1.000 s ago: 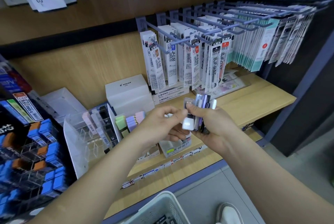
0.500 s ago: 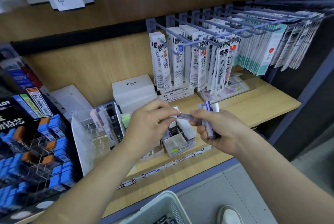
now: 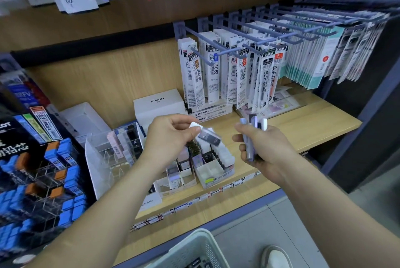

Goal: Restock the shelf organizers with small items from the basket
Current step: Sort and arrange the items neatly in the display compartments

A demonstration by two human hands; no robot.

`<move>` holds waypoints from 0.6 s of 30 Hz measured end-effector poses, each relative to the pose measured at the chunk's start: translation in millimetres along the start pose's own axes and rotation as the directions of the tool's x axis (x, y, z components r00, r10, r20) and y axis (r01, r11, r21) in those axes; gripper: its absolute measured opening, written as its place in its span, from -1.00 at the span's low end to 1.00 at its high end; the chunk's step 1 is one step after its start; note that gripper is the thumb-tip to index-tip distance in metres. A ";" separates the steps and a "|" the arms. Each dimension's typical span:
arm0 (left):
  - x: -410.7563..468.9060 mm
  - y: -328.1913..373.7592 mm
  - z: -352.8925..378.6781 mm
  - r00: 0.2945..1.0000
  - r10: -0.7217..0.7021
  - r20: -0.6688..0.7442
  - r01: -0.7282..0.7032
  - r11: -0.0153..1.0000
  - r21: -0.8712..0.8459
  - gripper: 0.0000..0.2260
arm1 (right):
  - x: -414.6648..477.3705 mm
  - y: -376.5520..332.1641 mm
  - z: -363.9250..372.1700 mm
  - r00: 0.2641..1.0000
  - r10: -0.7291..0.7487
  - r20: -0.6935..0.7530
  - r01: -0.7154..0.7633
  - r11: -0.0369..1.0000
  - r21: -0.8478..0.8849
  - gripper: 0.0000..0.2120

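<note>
At frame centre, the left hand [image 3: 171, 138] pinches one small case [image 3: 208, 136] above the white organizer [image 3: 216, 172]. The right hand [image 3: 263, 148] grips several cases [image 3: 252, 135].

PILOT shows on the white box [image 3: 160, 103]. MONO, twice, on the flat boxes [image 3: 211, 114] beside it. Hanging above, JF packs [image 3: 197, 73] read 0.5 and JF-0.5, BJF packs [image 3: 271, 77] read BJF-0.5. In the organizer [image 3: 216, 179], a dark case [image 3: 207, 156] says 100.
</note>
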State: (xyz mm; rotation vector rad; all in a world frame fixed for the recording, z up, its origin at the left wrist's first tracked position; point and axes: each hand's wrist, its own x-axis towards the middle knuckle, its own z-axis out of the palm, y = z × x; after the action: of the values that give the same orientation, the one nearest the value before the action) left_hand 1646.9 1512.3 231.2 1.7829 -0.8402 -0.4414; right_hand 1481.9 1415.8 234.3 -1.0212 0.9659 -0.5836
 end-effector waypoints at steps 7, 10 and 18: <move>2.4 -18.4 22.6 0.988 0.136 0.071 -0.153 0.876 0.458 -0.82 | -0.4 -3.7 -5.6 1.000 0.014 -0.012 -0.012 0.994 0.113 -0.96; 6.3 -29.6 31.9 0.982 0.156 0.111 -0.191 0.828 0.526 -0.83 | -1.3 -4.2 -5.1 1.000 0.016 0.018 -0.018 0.992 0.121 -0.97; 12.3 -39.1 44.9 0.946 0.246 0.210 -0.315 0.554 0.770 -0.89 | -4.6 -5.9 -1.9 0.991 0.078 0.110 -0.103 0.963 0.250 -0.91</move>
State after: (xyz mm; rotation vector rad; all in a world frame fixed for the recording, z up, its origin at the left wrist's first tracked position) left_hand 1639.0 1480.8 179.8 2.3855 -1.5270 0.1415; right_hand 1478.2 1416.0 241.0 -0.7652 0.8211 -0.5593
